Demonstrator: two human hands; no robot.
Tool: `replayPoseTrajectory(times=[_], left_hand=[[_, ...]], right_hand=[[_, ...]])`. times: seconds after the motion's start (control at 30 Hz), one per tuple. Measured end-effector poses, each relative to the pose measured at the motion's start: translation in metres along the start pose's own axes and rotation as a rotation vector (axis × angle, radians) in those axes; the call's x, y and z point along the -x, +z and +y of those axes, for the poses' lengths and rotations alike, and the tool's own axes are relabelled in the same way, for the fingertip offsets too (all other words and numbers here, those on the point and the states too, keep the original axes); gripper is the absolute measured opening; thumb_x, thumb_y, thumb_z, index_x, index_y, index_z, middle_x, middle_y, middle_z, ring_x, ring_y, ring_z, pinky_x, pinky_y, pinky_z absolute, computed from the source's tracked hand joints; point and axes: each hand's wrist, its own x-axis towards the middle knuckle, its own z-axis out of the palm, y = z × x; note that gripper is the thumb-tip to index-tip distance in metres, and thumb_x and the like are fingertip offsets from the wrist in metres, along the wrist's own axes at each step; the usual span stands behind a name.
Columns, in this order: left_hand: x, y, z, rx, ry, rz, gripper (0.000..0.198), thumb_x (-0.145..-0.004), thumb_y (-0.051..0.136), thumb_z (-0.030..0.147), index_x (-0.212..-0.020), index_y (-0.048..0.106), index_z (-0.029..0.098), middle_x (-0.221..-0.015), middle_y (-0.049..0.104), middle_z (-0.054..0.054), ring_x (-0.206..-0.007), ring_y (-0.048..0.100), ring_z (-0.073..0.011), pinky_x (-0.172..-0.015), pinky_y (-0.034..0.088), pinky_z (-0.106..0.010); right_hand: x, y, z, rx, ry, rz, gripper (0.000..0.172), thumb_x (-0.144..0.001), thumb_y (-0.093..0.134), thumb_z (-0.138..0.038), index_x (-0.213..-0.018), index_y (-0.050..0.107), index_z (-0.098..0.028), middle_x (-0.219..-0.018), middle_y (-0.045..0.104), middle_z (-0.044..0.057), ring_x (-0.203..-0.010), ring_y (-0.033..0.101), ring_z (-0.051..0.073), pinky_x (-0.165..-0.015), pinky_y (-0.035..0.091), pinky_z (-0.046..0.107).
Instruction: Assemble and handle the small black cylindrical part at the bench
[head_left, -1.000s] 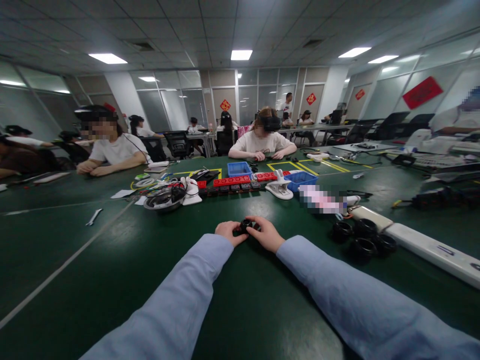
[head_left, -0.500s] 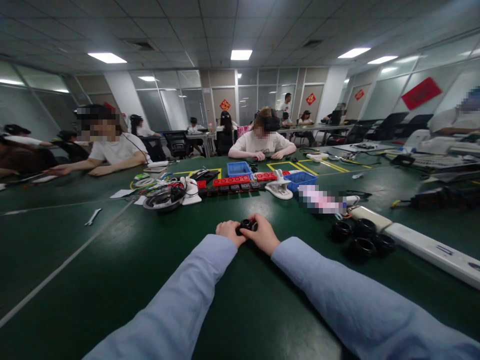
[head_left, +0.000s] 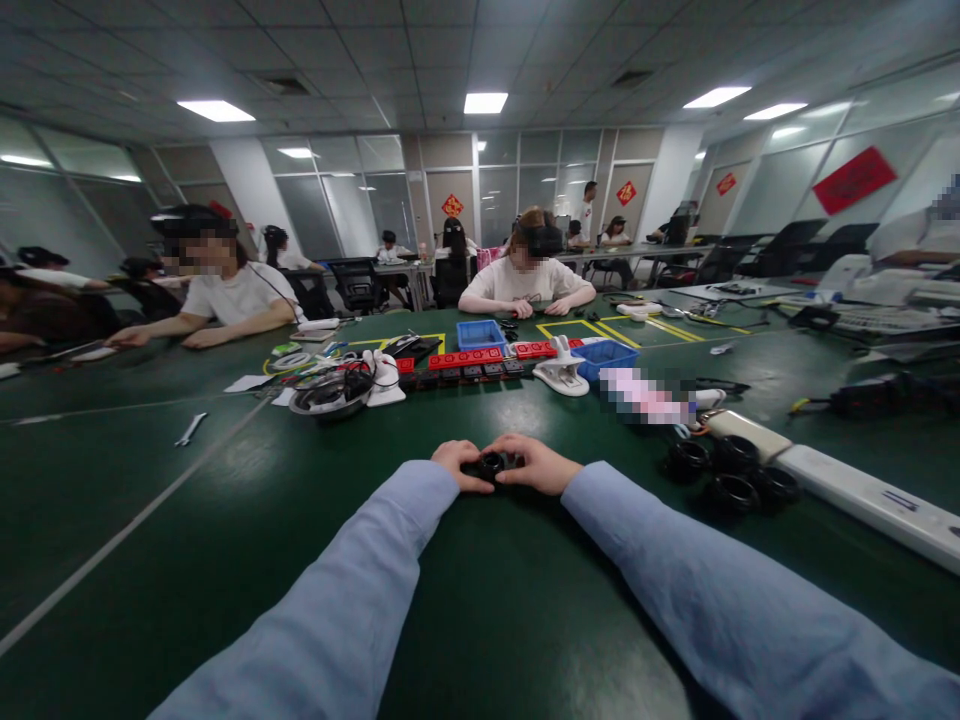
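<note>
A small black round part (head_left: 492,465) with a hollow middle is between my two hands, low over the green tabletop (head_left: 480,600). My left hand (head_left: 455,464) grips its left side, thumb toward me and fingers curled behind. From the right, my right hand (head_left: 538,464) is closed on the same part, with thumb in front and forefinger arched over the far side. The fingers cover much of its rim, so its exact kind is unclear. Similar black round parts (head_left: 733,492) stand in a cluster to the right of my right hand.
Beyond my hands lie a metal bowl of cables (head_left: 330,398), a row of red blocks (head_left: 472,365), a white clamp (head_left: 562,372) and blue bins (head_left: 480,336), (head_left: 604,357). A long white device (head_left: 862,490) lies right; a wrench (head_left: 192,429) left. A person (head_left: 525,275) sits opposite.
My hands have turned flatter around the black round part, and its hollow faces me more. My right hand's wrist has shifted slightly right.
</note>
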Motion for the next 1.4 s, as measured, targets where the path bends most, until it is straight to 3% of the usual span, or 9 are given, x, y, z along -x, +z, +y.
replayPoseTrajectory(times=[0.17, 0.33, 0.53, 0.67, 0.8, 1.03, 1.27, 1.4], left_hand=[[0.0, 0.002, 0.001, 0.031, -0.014, 0.035, 0.047, -0.052, 0.059, 0.053, -0.085, 0.061, 0.019, -0.088, 0.056, -0.003, -0.084, 0.05, -0.018, -0.076, 0.037, -0.026], [0.001, 0.006, 0.004, 0.095, -0.076, 0.137, 0.043, -0.056, 0.06, 0.047, -0.088, 0.059, 0.018, -0.079, 0.059, -0.001, -0.077, 0.052, -0.016, -0.07, 0.039, -0.025], [0.004, 0.005, 0.014, 0.018, -0.119, 0.195, 0.038, -0.06, 0.055, 0.048, -0.085, 0.06, 0.019, -0.078, 0.059, -0.002, -0.076, 0.053, -0.0159, -0.068, 0.039, -0.025], [0.002, 0.008, 0.028, -0.1, -0.25, 0.23, 0.044, -0.057, 0.053, 0.055, -0.083, 0.059, 0.02, -0.08, 0.058, -0.004, -0.079, 0.052, -0.0192, -0.072, 0.038, -0.029], [-0.001, 0.013, 0.039, -0.191, -0.375, 0.262, 0.035, -0.059, 0.053, 0.046, -0.081, 0.058, 0.019, -0.082, 0.058, -0.005, -0.083, 0.051, -0.0219, -0.076, 0.036, -0.033], [0.0, 0.012, 0.035, -0.136, -0.331, 0.25, 0.035, -0.059, 0.053, 0.047, -0.079, 0.059, 0.019, -0.076, 0.058, -0.004, -0.078, 0.052, -0.0206, -0.07, 0.037, -0.03], [0.0, 0.004, 0.011, 0.003, -0.035, 0.081, 0.047, -0.055, 0.056, 0.054, -0.081, 0.06, 0.016, -0.078, 0.056, -0.003, -0.077, 0.051, -0.0179, -0.069, 0.038, -0.026], [0.0, 0.003, 0.001, 0.046, 0.037, 0.031, 0.049, -0.052, 0.058, 0.055, -0.083, 0.061, 0.017, -0.083, 0.055, -0.003, -0.082, 0.05, -0.0179, -0.075, 0.037, -0.026]], right_hand=[[0.001, 0.002, 0.003, -0.028, 0.028, 0.022, 0.041, -0.063, 0.059, -0.023, -0.103, 0.053, -0.016, -0.089, 0.052, 0.004, -0.074, 0.048, 0.012, -0.068, 0.038, 0.026], [0.001, 0.009, 0.009, 0.074, 0.045, 0.197, 0.04, -0.065, 0.057, -0.023, -0.104, 0.052, -0.015, -0.084, 0.051, 0.004, -0.069, 0.046, 0.011, -0.066, 0.039, 0.027], [0.001, 0.017, 0.008, 0.202, 0.061, 0.363, 0.036, -0.066, 0.055, -0.023, -0.101, 0.053, -0.017, -0.086, 0.051, 0.005, -0.074, 0.047, 0.013, -0.069, 0.038, 0.027], [0.0, 0.021, 0.008, 0.259, 0.091, 0.413, 0.034, -0.063, 0.059, -0.026, -0.096, 0.055, -0.017, -0.084, 0.052, 0.004, -0.074, 0.046, 0.013, -0.068, 0.038, 0.027], [-0.001, 0.023, 0.006, 0.291, 0.116, 0.446, 0.031, -0.062, 0.059, -0.029, -0.091, 0.055, -0.016, -0.081, 0.052, 0.004, -0.072, 0.046, 0.013, -0.067, 0.039, 0.027], [-0.001, 0.019, 0.005, 0.229, 0.029, 0.342, 0.032, -0.065, 0.056, -0.02, -0.097, 0.054, -0.015, -0.086, 0.052, 0.005, -0.076, 0.046, 0.012, -0.071, 0.038, 0.027], [0.0, 0.005, 0.004, 0.11, 0.041, 0.113, 0.038, -0.066, 0.055, -0.02, -0.103, 0.052, -0.014, -0.086, 0.054, 0.005, -0.069, 0.047, 0.011, -0.065, 0.039, 0.026], [0.001, -0.002, 0.0, 0.072, 0.0, 0.008, 0.039, -0.064, 0.057, -0.021, -0.103, 0.053, -0.015, -0.09, 0.054, 0.005, -0.072, 0.047, 0.012, -0.065, 0.038, 0.025]])
